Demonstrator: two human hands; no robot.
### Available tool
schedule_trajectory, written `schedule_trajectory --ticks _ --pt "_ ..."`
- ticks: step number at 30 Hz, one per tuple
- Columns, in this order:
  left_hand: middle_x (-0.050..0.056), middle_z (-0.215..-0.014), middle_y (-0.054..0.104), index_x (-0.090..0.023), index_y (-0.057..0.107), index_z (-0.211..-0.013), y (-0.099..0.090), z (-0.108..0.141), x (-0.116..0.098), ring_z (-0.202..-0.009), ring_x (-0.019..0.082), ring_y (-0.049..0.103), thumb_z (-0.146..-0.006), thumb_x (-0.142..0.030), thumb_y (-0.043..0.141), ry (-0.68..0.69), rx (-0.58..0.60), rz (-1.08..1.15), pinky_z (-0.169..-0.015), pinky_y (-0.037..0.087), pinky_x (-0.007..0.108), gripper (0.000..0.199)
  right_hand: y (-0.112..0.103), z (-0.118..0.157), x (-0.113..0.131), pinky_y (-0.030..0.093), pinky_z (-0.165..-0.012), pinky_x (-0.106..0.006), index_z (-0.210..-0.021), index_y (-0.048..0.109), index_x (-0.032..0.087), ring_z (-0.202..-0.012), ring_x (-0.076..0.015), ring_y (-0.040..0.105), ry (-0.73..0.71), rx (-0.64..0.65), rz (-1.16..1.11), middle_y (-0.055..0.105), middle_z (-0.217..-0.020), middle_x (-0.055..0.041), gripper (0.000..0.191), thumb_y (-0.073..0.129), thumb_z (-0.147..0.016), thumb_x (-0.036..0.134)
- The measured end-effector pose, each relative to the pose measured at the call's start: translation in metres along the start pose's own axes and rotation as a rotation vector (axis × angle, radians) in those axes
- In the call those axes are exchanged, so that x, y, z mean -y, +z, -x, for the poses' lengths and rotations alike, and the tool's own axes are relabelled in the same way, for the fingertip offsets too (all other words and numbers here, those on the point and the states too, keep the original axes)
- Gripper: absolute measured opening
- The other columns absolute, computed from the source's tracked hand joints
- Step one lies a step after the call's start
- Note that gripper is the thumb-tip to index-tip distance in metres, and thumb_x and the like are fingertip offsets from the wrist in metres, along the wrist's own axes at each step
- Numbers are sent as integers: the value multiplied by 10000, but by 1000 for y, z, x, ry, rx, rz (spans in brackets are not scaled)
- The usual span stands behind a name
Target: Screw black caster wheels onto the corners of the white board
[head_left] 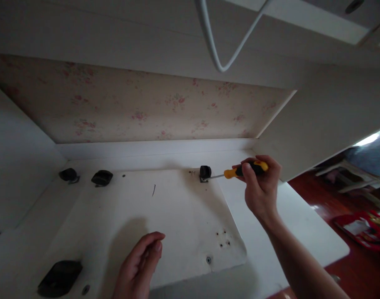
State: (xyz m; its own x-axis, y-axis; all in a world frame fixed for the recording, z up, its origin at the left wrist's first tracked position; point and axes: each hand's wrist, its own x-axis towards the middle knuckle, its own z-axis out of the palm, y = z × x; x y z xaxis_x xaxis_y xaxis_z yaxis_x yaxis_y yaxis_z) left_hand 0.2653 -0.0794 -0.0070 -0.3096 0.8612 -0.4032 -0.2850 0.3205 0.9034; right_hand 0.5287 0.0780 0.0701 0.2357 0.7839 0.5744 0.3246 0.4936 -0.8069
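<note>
My right hand point(261, 182) is wrapped round a yellow and black screwdriver point(231, 172). Its shaft points left, with the tip at the small metal plate of a black caster point(205, 172) on the white panel point(177, 216). Over the lower middle of the panel hovers my left hand point(143, 261), fingers loosely curled, thumb and fingertips a little apart, nothing seen between them. Several small screw holes point(223, 239) mark the panel's right side.
More black casters stand at the left point(101, 178) and lower left point(60, 278). A white cable point(219, 62) hangs overhead. Behind is floral wallpaper point(177, 104). A red tray point(362, 230) with items lies on the reddish floor at the right.
</note>
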Motion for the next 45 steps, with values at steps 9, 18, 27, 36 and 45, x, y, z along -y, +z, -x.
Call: schedule_trajectory --ticks 9,18,27,36,45 --pt "82 -836 700 -198 780 -941 -3 -2 1 -791 204 623 -708 -584 787 23 60 -104 -692 522 257 452 3 0 -7 576 -779 -417 -1212 414 287 -841 -183 708 -6 61 90 591 -1052 -18 353 614 -930 364" --pt "72 -822 691 -211 775 -963 -3 4 -3 -748 187 600 -753 -600 742 43 100 -160 -634 486 239 443 13 -18 2 558 -715 -403 -1203 440 272 -828 -208 665 -49 163 274 628 -987 -29 345 585 -930 427" --pt "67 -778 681 -218 783 -937 -3 2 -5 -750 201 603 -723 -601 766 62 81 -200 -620 481 243 440 36 -50 24 475 -686 -398 -1187 451 237 -709 -216 614 -39 386 469 636 -871 -39 369 509 -933 498" --pt "42 -714 658 -231 780 -873 10 10 -12 -759 202 615 -705 -639 750 133 8 -215 -705 519 252 443 57 -75 28 476 -737 -387 -1287 445 204 -753 -215 596 -52 587 503 641 -896 -59 409 432 -964 455" --pt "25 -681 643 -220 771 -879 9 6 -10 -718 192 621 -716 -642 728 153 42 -236 -724 550 254 454 51 -77 29 485 -852 -437 -1305 554 227 -915 -268 640 -242 518 613 670 -1099 -109 444 537 -941 481"
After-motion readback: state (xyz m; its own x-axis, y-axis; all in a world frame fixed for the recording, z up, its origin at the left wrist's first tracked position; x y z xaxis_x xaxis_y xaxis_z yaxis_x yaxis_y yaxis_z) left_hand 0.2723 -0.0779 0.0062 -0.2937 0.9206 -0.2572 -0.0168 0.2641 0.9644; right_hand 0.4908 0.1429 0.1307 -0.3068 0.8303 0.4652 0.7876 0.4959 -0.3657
